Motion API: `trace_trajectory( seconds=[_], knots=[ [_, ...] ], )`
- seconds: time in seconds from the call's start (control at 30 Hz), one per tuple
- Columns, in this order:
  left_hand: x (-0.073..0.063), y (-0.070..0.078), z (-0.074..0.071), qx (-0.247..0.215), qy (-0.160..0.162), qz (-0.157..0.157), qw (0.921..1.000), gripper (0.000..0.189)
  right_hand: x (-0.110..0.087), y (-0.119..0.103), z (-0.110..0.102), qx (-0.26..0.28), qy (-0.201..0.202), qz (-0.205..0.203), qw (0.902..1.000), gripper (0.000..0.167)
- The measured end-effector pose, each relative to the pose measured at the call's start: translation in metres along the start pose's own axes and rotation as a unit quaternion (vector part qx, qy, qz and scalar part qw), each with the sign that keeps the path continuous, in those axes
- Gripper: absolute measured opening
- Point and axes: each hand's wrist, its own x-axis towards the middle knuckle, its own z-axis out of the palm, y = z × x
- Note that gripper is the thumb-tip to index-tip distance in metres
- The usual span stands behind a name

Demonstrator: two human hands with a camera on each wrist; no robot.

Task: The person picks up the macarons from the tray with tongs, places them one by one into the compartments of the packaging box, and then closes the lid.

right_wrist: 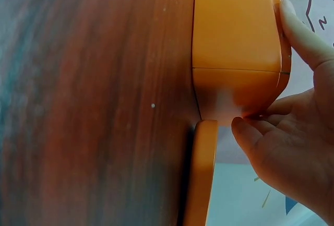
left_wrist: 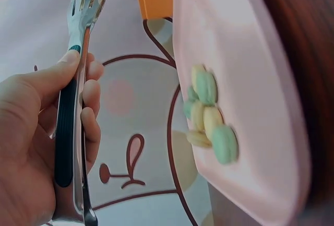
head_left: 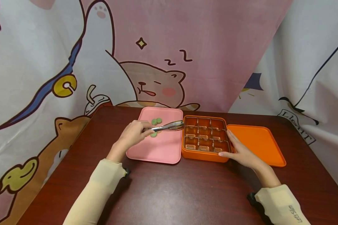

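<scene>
My left hand (head_left: pixel 133 132) holds a pair of metal tongs (left_wrist: pixel 73 106) with black grips, thumb on one arm and fingers curled round the other. The slotted tips of the tongs are close together and reach the left rim of an orange box (head_left: pixel 205 156) in the head view. Below the hand lies a pink tray (head_left: pixel 155 154) bearing several green and pale yellow macarons (left_wrist: pixel 224 145), partly hidden in the head view. My right hand (head_left: pixel 243 153) grips the box's near right corner, thumb at the front rim and fingers along the side. A clear divided insert (head_left: pixel 204 132) sits inside the box.
An orange lid (head_left: pixel 256 143) lies flat on the dark wooden table (head_left: pixel 169 193), just right of the box. The pink tray stands close against the box's left side. Behind the table hangs a cartoon-printed curtain (head_left: pixel 214 56).
</scene>
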Motion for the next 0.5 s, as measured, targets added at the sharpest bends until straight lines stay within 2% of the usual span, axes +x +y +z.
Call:
trace_trajectory(
  seconds=[0.2,0.27,0.5],
  knots=[
    [0.011,0.017,0.004,-0.007,-0.009,0.012,0.9999,0.022,0.0,0.0,0.0,-0.002,0.0,0.0,1.0,0.108],
    [0.015,0.023,0.005,-0.001,-0.01,0.022,0.9997,0.021,-0.001,0.0,0.0,-0.001,-0.001,0.001,1.0,0.108],
    [0.026,0.039,0.013,0.013,0.014,0.077,0.9968,0.019,-0.002,0.001,0.0,0.0,-0.002,0.004,1.0,0.107]
  ],
)
